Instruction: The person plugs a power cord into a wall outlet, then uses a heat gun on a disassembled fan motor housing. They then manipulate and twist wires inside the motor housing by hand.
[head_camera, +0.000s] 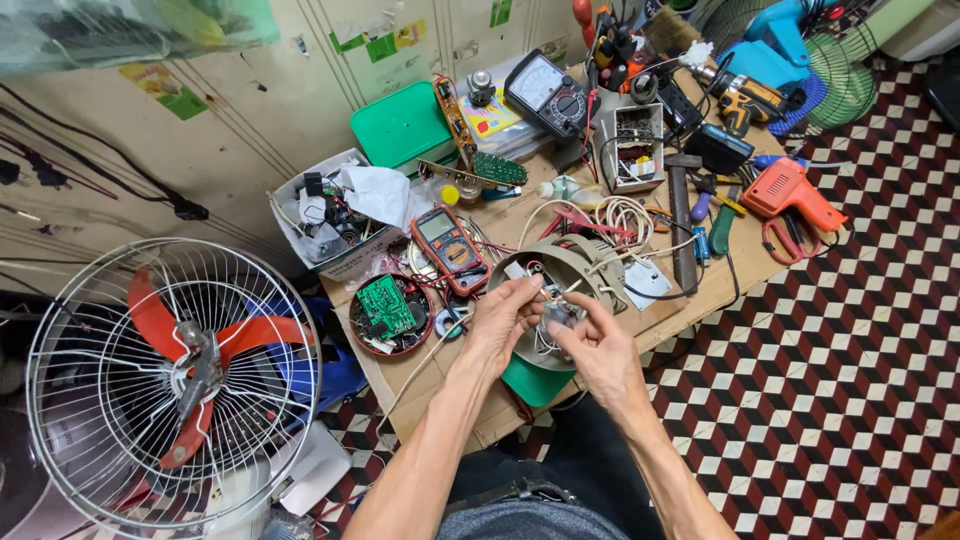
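A round grey fan motor housing (585, 265) with white wires coming out of it lies at the near edge of a cluttered low table (700, 295). My left hand (500, 320) pinches wires at the housing's open near side. My right hand (590, 340) holds a small part with wires right beside the left fingers. Both hands are close together over the housing's opening. A green lid (535, 385) pokes out under the housing.
An orange-and-grey digital multimeter (450, 250) lies left of the housing, beside a round base holding a green circuit board (388, 308). An analog meter (548, 92), green box (402, 125), hammer (682, 215) and orange glue gun (790, 190) crowd the table. A caged fan with red blades (170, 385) stands at left.
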